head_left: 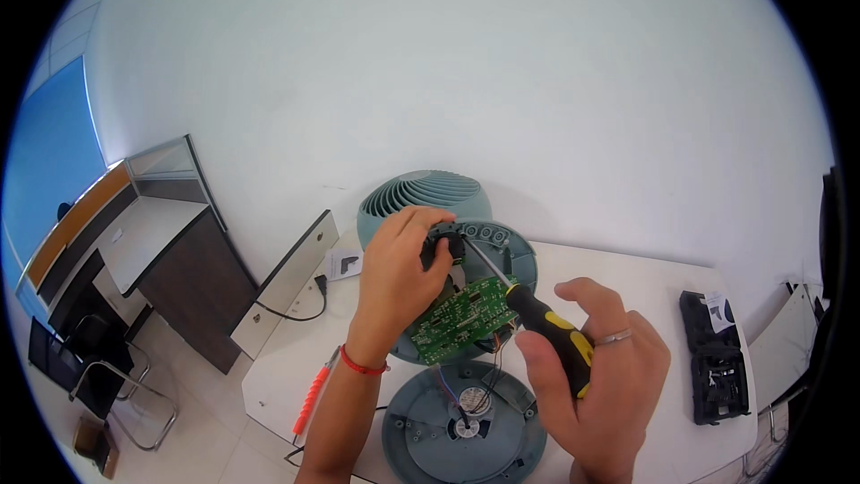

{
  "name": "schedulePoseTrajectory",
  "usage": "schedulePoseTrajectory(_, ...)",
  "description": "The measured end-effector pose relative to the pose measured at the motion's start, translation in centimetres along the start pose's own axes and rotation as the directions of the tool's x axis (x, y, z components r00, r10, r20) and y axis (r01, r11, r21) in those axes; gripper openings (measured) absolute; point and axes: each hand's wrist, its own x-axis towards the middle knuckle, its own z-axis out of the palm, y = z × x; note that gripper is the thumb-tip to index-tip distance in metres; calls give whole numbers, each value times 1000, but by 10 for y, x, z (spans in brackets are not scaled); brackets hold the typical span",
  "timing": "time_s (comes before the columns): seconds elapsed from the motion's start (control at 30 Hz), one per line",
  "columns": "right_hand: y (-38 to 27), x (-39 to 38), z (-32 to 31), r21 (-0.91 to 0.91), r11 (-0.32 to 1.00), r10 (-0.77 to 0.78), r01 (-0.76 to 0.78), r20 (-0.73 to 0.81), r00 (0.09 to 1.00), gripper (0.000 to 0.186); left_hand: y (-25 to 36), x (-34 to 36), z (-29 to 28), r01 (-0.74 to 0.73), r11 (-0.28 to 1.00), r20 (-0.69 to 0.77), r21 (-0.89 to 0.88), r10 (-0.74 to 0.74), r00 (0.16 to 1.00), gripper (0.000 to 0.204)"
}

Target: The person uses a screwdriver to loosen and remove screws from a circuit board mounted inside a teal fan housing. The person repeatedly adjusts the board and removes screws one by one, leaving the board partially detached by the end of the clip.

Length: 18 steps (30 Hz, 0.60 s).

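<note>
My right hand (pixel 600 367) grips a black and yellow screwdriver (pixel 555 332), its shaft slanting up and left to a small black part (pixel 445 246). My left hand (pixel 405 255) pinches that part at the upper rim of a round grey-green housing (pixel 524 260). A green circuit board (pixel 466 318) lies tilted across the housing's lower side, with wires at its lower right edge. Nearer me is a round grey base (pixel 417 439) with a silver disc-shaped motor (pixel 476 401) and thin wires running up from it.
Behind the housing stands a grey-green slatted fan body (pixel 421 193) against the wall. An open black tool case (pixel 717 358) lies at the table's right. On the left are a black plug with its cord (pixel 321 285), a paper leaflet (pixel 344 264) and an orange-handled tool (pixel 312 399).
</note>
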Motion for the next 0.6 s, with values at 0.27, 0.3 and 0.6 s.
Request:
schedulePoseTrajectory(0.27,-3,8,-21,-133,957,-239,258,143,960,44,7,3,0,27,1000,11,-10,-27,1000,38)
schedulePoseTrajectory(0.3,1,9,-20,-135,956,-254,261,73,965,42,9,5,1,18,1000,16,-11,-18,1000,39)
schedulePoseTrajectory(0.6,12,5,-4,98,993,-61,60,8,998,44,44,-3,-9,-202,970,55,133,196,979,42)
